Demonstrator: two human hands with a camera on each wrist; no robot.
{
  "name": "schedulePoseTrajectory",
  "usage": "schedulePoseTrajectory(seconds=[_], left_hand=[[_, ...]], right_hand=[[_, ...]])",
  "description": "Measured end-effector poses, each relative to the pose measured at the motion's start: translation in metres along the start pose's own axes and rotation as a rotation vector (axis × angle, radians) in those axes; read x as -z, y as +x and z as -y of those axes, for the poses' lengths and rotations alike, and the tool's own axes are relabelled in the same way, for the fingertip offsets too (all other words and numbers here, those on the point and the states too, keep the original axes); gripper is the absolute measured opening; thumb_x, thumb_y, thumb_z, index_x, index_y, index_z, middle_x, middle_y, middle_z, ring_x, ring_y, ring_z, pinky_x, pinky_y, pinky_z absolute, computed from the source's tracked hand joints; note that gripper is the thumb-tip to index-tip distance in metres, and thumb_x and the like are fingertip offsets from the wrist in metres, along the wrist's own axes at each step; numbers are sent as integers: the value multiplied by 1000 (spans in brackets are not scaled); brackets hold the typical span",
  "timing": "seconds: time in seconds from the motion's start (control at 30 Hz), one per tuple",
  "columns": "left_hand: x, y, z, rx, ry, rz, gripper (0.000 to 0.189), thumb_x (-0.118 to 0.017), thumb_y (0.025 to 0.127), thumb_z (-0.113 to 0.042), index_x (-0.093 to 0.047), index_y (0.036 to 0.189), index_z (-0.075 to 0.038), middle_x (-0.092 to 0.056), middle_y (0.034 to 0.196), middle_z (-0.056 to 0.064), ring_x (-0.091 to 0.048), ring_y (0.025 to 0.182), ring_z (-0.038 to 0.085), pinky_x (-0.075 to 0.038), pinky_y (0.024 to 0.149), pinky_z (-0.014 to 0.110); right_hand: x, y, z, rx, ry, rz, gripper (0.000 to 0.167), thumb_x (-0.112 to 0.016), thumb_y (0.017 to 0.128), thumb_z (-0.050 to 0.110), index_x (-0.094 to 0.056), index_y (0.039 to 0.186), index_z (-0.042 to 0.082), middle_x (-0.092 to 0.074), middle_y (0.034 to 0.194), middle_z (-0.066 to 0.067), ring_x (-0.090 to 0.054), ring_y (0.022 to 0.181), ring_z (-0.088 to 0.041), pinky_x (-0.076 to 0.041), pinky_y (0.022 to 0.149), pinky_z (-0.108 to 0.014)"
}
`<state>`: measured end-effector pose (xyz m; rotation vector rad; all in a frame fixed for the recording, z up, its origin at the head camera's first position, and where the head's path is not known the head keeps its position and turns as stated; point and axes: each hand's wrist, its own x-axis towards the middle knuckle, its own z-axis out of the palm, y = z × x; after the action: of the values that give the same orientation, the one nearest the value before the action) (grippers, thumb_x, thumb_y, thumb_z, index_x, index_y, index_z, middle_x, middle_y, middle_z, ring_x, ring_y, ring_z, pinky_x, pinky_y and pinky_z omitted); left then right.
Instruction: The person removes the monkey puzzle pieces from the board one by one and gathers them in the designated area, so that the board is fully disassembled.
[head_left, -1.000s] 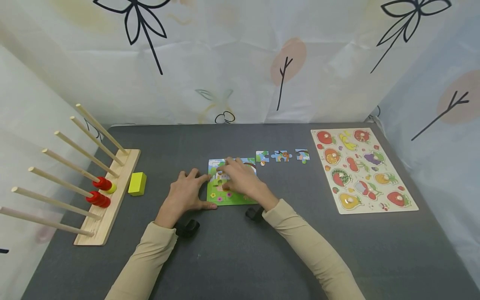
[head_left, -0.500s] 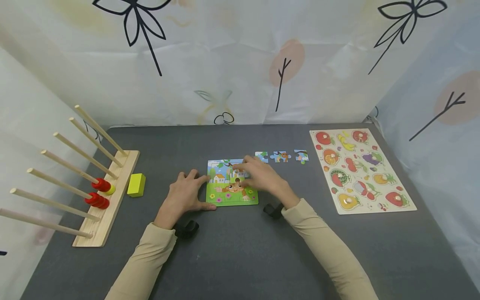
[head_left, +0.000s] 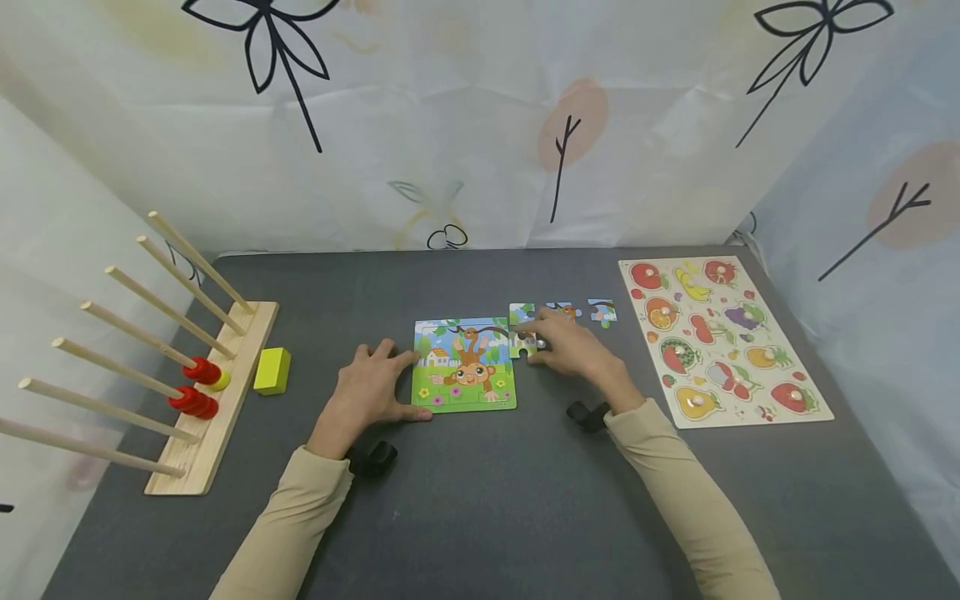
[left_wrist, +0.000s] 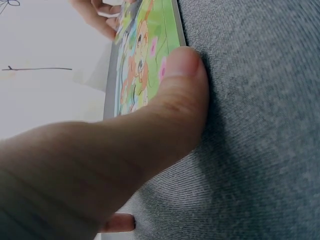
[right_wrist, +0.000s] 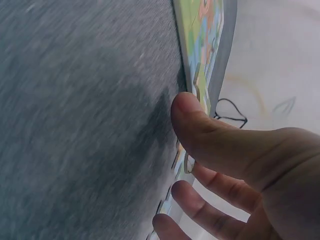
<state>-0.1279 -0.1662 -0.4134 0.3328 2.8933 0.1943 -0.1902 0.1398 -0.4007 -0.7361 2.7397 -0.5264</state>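
Observation:
A jigsaw board with a monkey picture lies flat at the table's middle. My left hand rests at its lower left corner, thumb along the near edge and index finger by the left side. In the left wrist view the thumb touches the board's edge. Just right of the board, my right hand pinches a puzzle piece between thumb and index finger, low over the table. Its other fingers are spread in the right wrist view. A row of loose pieces lies behind: one green and blue, one partly covered by the hand, another farther right.
On the left stands a wooden peg rack with red and yellow beads on two of its pegs. A yellow block lies beside it. At the right is a fruit puzzle board. A printed cloth hangs behind the dark table.
My right hand has moved right, off the monkey board, carrying a puzzle piece to just below the loose row. More of the board's picture shows. The left hand has stayed in place.

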Motion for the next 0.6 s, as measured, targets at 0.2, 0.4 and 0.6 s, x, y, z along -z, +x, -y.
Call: schedulePoseTrajectory(seconds=[0.2, 0.4, 0.6], left_hand=[[0, 0, 1, 2, 1, -1, 98, -86, 68, -67, -55, 148, -19, -51, 144, 21, -51, 124, 50, -56, 79, 63], [-1, 1, 1, 1, 0, -2, 98, -86, 68, -67, -55, 147, -18, -51, 143, 21, -51, 123, 49, -56, 79, 63], [-2, 1, 1, 0, 1, -6, 98, -86, 68, -67, -56, 147, -19, -51, 143, 21, -51, 123, 49, -56, 80, 64]], right_hand=[[-1, -3, -7, 1, 3, 12, 54, -80, 89, 17, -63, 141, 11, -60, 109, -10, -49, 87, -20, -40, 69, -33], [-2, -2, -7, 3, 2, 21, 54, -79, 90, 19, -63, 141, 12, -60, 113, -11, -51, 91, -22, -44, 71, -39], [-2, -1, -2, 39, -3, -25, 51, -80, 90, 20, -66, 138, 11, -63, 117, -13, -58, 98, -25, -51, 81, -45]])
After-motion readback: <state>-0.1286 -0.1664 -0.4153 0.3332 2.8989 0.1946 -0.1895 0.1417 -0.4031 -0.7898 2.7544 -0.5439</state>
